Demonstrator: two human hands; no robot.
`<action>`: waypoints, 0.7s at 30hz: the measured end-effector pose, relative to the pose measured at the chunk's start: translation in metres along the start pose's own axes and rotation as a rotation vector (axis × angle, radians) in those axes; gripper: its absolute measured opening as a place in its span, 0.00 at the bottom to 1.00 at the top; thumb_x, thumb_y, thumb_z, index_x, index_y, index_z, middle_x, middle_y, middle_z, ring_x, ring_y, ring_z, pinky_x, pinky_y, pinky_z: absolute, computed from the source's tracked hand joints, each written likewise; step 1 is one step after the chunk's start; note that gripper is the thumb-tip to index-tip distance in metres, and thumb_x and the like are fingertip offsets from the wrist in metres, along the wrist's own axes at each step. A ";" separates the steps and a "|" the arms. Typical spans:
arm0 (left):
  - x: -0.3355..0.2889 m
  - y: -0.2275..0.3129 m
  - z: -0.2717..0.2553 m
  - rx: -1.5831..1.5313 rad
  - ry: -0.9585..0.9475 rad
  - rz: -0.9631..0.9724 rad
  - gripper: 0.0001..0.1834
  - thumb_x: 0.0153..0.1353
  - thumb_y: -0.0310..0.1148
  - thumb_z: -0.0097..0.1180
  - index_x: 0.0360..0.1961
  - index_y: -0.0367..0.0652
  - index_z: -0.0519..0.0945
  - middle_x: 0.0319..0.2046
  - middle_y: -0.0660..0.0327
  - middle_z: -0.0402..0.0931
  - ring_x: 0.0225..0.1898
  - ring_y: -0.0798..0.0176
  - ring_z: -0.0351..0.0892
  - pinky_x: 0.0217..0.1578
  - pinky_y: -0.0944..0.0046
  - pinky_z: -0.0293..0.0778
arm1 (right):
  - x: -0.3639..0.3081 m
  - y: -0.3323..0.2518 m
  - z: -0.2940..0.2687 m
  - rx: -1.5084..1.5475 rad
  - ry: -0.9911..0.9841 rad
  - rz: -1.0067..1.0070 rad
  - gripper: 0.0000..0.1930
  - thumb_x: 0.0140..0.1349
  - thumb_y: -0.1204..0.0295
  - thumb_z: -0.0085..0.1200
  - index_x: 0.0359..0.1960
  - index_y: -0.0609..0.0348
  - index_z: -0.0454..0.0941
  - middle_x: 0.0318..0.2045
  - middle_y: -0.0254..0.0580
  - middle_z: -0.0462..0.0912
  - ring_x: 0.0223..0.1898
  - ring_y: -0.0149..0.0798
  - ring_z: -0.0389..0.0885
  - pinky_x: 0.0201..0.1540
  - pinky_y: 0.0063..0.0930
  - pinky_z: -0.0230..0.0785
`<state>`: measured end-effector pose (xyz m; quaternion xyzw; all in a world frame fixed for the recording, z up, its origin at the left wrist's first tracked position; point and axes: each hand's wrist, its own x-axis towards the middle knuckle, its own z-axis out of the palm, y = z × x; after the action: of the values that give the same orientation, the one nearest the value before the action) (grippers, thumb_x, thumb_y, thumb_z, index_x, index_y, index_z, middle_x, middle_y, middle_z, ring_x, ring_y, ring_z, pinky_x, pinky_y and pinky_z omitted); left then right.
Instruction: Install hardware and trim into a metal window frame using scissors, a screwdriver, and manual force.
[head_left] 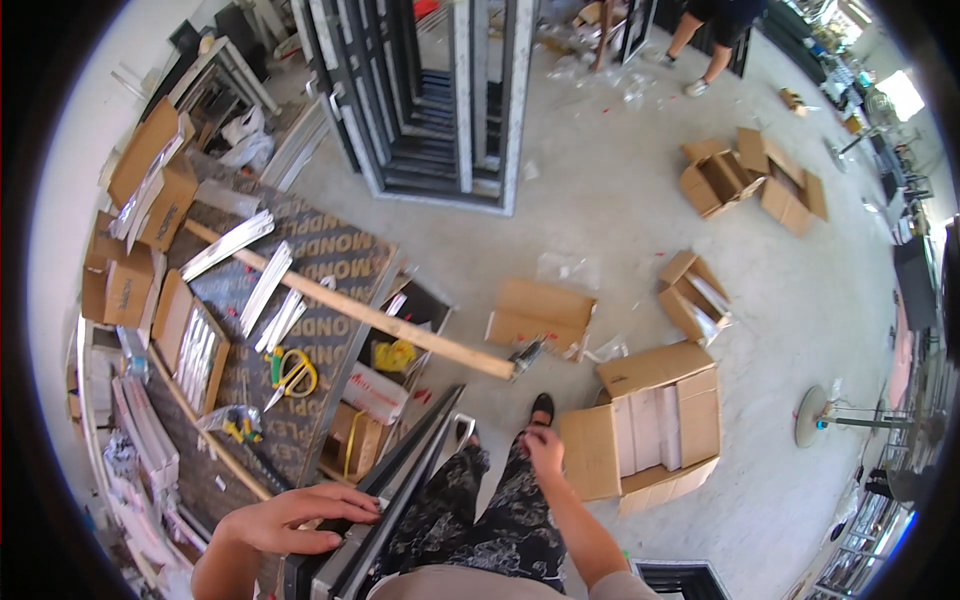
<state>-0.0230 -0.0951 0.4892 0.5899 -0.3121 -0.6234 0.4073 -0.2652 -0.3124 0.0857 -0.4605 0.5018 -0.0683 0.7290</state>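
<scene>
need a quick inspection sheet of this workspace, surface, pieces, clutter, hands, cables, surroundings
Surface: dark printed board, partly covered; a wooden strip lies across it and juts past its edge.
Job's things: dark metal frame pieces at the person's front; scissors with yellow handles on the board.
Clutter: white strips loose on the board; open cardboard box and flattened cardboard on the floor.
Grips: left hand rests on the frame pieces, fingers extended; right hand has curled fingers, contents unclear.
Cables: nothing seen clearly.
Surroundings: upright frames ahead, another person's legs beyond, a fan at right.
</scene>
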 end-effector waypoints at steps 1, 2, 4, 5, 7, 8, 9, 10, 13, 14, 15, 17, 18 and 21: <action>0.000 -0.002 -0.001 -0.032 0.010 -0.016 0.22 0.60 0.28 0.53 0.56 0.35 0.74 0.58 0.51 0.68 0.62 0.52 0.63 0.61 0.55 0.57 | -0.012 -0.002 0.000 -0.008 0.002 0.040 0.07 0.59 0.76 0.53 0.36 0.69 0.77 0.26 0.41 0.80 0.26 0.31 0.79 0.28 0.22 0.71; 0.000 0.000 0.001 -0.027 0.053 -0.038 0.21 0.60 0.31 0.53 0.54 0.35 0.76 0.57 0.52 0.70 0.61 0.53 0.65 0.60 0.56 0.58 | -0.022 -0.004 -0.001 -0.002 0.017 0.080 0.08 0.59 0.76 0.53 0.37 0.70 0.77 0.27 0.41 0.80 0.27 0.31 0.80 0.28 0.22 0.72; -0.003 0.007 0.005 -0.038 0.110 -0.090 0.20 0.60 0.32 0.53 0.53 0.34 0.77 0.56 0.52 0.71 0.60 0.54 0.66 0.60 0.57 0.59 | -0.035 -0.002 0.002 -0.008 0.017 0.124 0.08 0.60 0.76 0.53 0.38 0.70 0.77 0.28 0.42 0.81 0.27 0.32 0.80 0.29 0.22 0.73; -0.003 0.008 0.006 -0.062 0.173 -0.155 0.20 0.60 0.34 0.53 0.51 0.34 0.78 0.55 0.52 0.71 0.59 0.54 0.67 0.59 0.58 0.59 | -0.040 0.001 0.002 -0.027 0.017 0.128 0.09 0.60 0.76 0.53 0.38 0.70 0.77 0.28 0.42 0.81 0.27 0.31 0.80 0.29 0.22 0.73; -0.007 0.006 0.011 -0.083 0.236 -0.150 0.20 0.59 0.36 0.54 0.49 0.34 0.79 0.53 0.53 0.74 0.57 0.55 0.69 0.59 0.59 0.60 | -0.049 0.002 0.005 -0.061 -0.007 0.141 0.08 0.60 0.77 0.53 0.40 0.68 0.77 0.29 0.41 0.81 0.29 0.32 0.81 0.31 0.22 0.75; -0.008 0.003 0.011 -0.109 0.264 -0.138 0.20 0.59 0.36 0.54 0.49 0.34 0.79 0.52 0.52 0.74 0.57 0.55 0.69 0.59 0.59 0.60 | -0.054 0.003 0.006 -0.075 -0.021 0.145 0.08 0.60 0.77 0.53 0.39 0.68 0.76 0.29 0.42 0.81 0.30 0.32 0.81 0.31 0.22 0.75; -0.009 0.003 0.012 -0.134 0.298 -0.124 0.20 0.59 0.36 0.54 0.49 0.34 0.79 0.51 0.52 0.75 0.57 0.55 0.70 0.59 0.59 0.60 | -0.056 0.000 0.010 -0.090 -0.040 0.145 0.08 0.60 0.77 0.53 0.39 0.69 0.76 0.29 0.42 0.81 0.30 0.32 0.81 0.31 0.22 0.75; -0.008 0.006 0.013 -0.093 0.302 -0.083 0.20 0.59 0.36 0.52 0.48 0.33 0.79 0.50 0.51 0.76 0.56 0.54 0.70 0.60 0.57 0.59 | -0.052 0.010 0.012 -0.134 -0.064 0.120 0.08 0.60 0.77 0.53 0.39 0.70 0.76 0.30 0.43 0.81 0.30 0.32 0.81 0.31 0.22 0.75; -0.009 -0.002 0.016 -0.080 0.294 -0.015 0.20 0.60 0.36 0.50 0.47 0.32 0.79 0.51 0.51 0.76 0.57 0.53 0.69 0.61 0.56 0.58 | -0.056 0.014 0.018 -0.143 -0.086 0.144 0.10 0.60 0.77 0.52 0.41 0.71 0.76 0.31 0.45 0.82 0.31 0.33 0.82 0.32 0.22 0.75; -0.009 -0.004 0.016 -0.063 0.288 -0.005 0.21 0.60 0.37 0.48 0.47 0.32 0.79 0.52 0.51 0.75 0.59 0.52 0.67 0.62 0.56 0.56 | -0.057 0.013 0.022 -0.148 -0.088 0.133 0.10 0.60 0.77 0.52 0.41 0.71 0.76 0.31 0.45 0.82 0.31 0.33 0.82 0.32 0.22 0.75; -0.008 -0.007 0.016 -0.065 0.292 0.006 0.21 0.60 0.37 0.48 0.47 0.32 0.79 0.52 0.51 0.75 0.59 0.52 0.67 0.62 0.56 0.56 | -0.059 0.013 0.023 -0.139 -0.104 0.132 0.10 0.60 0.77 0.52 0.41 0.71 0.76 0.32 0.45 0.82 0.31 0.33 0.82 0.32 0.22 0.75; -0.004 -0.010 0.017 -0.079 0.233 0.042 0.23 0.60 0.39 0.46 0.49 0.32 0.78 0.53 0.50 0.73 0.61 0.52 0.64 0.64 0.56 0.52 | -0.058 0.009 0.022 -0.143 -0.122 0.123 0.10 0.60 0.77 0.53 0.41 0.70 0.76 0.32 0.45 0.82 0.31 0.33 0.82 0.33 0.22 0.75; -0.004 -0.012 0.018 -0.086 0.238 0.046 0.23 0.60 0.39 0.46 0.49 0.32 0.78 0.53 0.50 0.73 0.61 0.52 0.64 0.64 0.56 0.52 | -0.061 0.009 0.021 -0.140 -0.141 0.134 0.10 0.60 0.77 0.53 0.41 0.70 0.76 0.32 0.44 0.82 0.31 0.33 0.82 0.33 0.22 0.75; -0.002 -0.018 0.018 -0.106 0.175 0.045 0.25 0.59 0.39 0.45 0.52 0.33 0.75 0.55 0.50 0.71 0.63 0.52 0.62 0.65 0.56 0.50 | -0.063 0.007 0.015 -0.148 -0.156 0.131 0.12 0.58 0.74 0.53 0.40 0.69 0.79 0.29 0.42 0.83 0.29 0.31 0.81 0.33 0.21 0.73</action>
<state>-0.0431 -0.0866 0.4762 0.6127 -0.2552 -0.5757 0.4776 -0.2869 -0.2638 0.1237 -0.4834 0.4761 0.0528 0.7328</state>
